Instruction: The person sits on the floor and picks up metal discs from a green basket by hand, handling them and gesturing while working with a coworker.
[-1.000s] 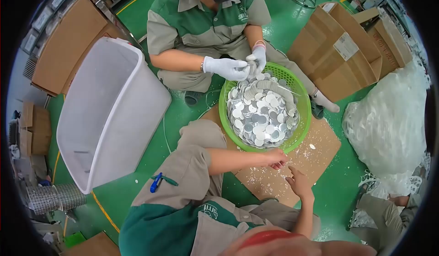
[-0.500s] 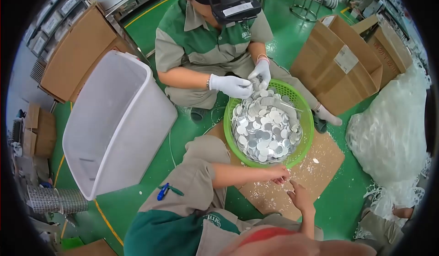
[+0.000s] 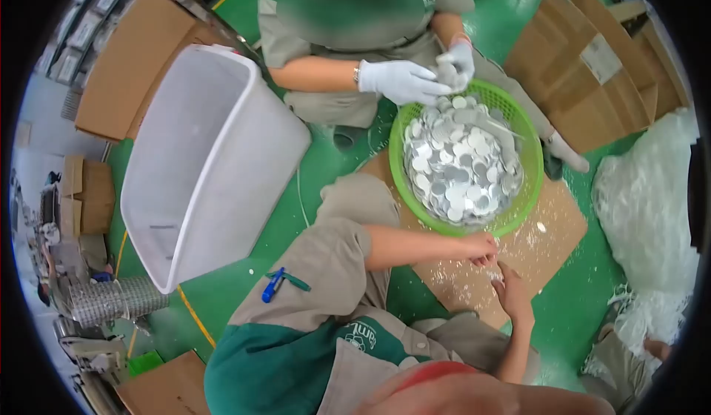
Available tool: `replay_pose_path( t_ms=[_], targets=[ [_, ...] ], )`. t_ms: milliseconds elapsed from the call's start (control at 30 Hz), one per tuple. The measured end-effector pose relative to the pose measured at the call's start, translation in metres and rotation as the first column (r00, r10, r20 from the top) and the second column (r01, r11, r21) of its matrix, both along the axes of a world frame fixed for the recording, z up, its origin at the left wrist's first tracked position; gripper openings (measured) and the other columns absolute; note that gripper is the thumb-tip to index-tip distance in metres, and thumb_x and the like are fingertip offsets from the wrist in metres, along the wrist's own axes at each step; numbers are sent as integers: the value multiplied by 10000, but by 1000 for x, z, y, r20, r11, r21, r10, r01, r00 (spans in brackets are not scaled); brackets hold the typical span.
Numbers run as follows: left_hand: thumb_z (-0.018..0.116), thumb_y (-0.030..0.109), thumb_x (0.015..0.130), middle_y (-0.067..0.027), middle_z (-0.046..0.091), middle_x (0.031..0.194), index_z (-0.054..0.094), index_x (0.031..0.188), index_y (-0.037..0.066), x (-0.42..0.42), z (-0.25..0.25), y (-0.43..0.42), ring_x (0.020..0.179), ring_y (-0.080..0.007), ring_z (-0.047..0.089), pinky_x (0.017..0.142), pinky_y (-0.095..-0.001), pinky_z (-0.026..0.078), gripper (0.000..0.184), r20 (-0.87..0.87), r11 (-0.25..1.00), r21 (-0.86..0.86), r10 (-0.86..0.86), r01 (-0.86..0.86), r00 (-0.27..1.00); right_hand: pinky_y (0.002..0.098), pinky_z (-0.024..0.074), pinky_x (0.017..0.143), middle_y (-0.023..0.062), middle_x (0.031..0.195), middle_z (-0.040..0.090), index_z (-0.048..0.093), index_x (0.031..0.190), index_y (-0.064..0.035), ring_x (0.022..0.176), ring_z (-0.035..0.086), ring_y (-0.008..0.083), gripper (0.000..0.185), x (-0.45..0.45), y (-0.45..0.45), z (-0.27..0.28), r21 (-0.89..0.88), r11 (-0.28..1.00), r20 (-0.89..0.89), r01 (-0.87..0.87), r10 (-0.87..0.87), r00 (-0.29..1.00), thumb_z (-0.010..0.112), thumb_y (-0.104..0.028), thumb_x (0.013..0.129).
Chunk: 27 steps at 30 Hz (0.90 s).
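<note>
My left hand [image 3: 481,248] reaches in from the left, just below the rim of a green plastic basket [image 3: 415,209]. Its fingers are curled closed; whatever they hold, if anything, is too small to make out. My right hand [image 3: 512,293] is close beside it, lower right, with index finger and thumb apart and nothing visible in it. Many silvery round discs [image 3: 459,167] fill the basket. Below both hands, a brown cardboard sheet [image 3: 474,296] is sprinkled with white bits. A blue pen-like object [image 3: 273,285] and a green one [image 3: 298,281] rest on my trouser leg.
Across the basket sits a person whose gloved hands [image 3: 404,81] handle pale pieces above the discs. A large white tub [image 3: 244,185] stands left. Cardboard boxes [image 3: 585,67] are at upper right, above a clear plastic bag [image 3: 644,200]. A wire-mesh cylinder [image 3: 118,300] lies lower left.
The view has shifted, so the basket, tub and person appear higher and further right. My hands keep nearly the same pose, close together. The gloved hands have moved slightly closer together.
</note>
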State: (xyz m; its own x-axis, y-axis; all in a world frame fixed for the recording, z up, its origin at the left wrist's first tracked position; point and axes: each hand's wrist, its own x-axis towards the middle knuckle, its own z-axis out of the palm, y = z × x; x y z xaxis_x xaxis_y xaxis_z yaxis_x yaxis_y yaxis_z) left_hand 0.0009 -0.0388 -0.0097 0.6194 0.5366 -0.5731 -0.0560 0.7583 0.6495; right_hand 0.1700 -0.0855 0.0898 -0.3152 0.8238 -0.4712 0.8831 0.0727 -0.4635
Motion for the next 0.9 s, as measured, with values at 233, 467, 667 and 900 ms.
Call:
replay_pose_path(
  t_ms=[233,467,667,900],
  targets=[
    [560,213,834,-49,570,766,546,872,48,-7,15,14,622,-115,560,542,-257,489,170,-22,990,76,-119,120,993,464,452,774,256,999,573,468,1225,-58,918,556,421,473,3,-4,4,-24,1000,74,-12,14,997,620,-149,787],
    [558,181,838,-54,573,786,544,891,27,-4,13,11,617,-118,557,543,-251,487,164,-32,995,54,-85,87,996,459,450,779,243,977,573,455,1231,-43,914,556,412,476,1,-2,7,42,999,20,-32,31,999,614,-129,791],
    [550,134,837,-58,578,761,540,892,19,-4,7,6,620,-117,557,532,-253,481,128,-61,991,101,-85,91,994,469,441,781,244,980,569,445,1238,-53,937,542,409,470,-3,-2,9,5,1000,29,9,-9,1000,594,-103,795],
    [591,113,803,-65,573,761,528,900,19,-1,-2,8,613,-127,562,520,-257,476,149,-105,972,183,-130,147,986,457,445,807,237,1032,575,455,1240,-60,951,549,407,480,11,-14,-7,45,998,28,-50,49,998,612,-164,799]
  ],
)
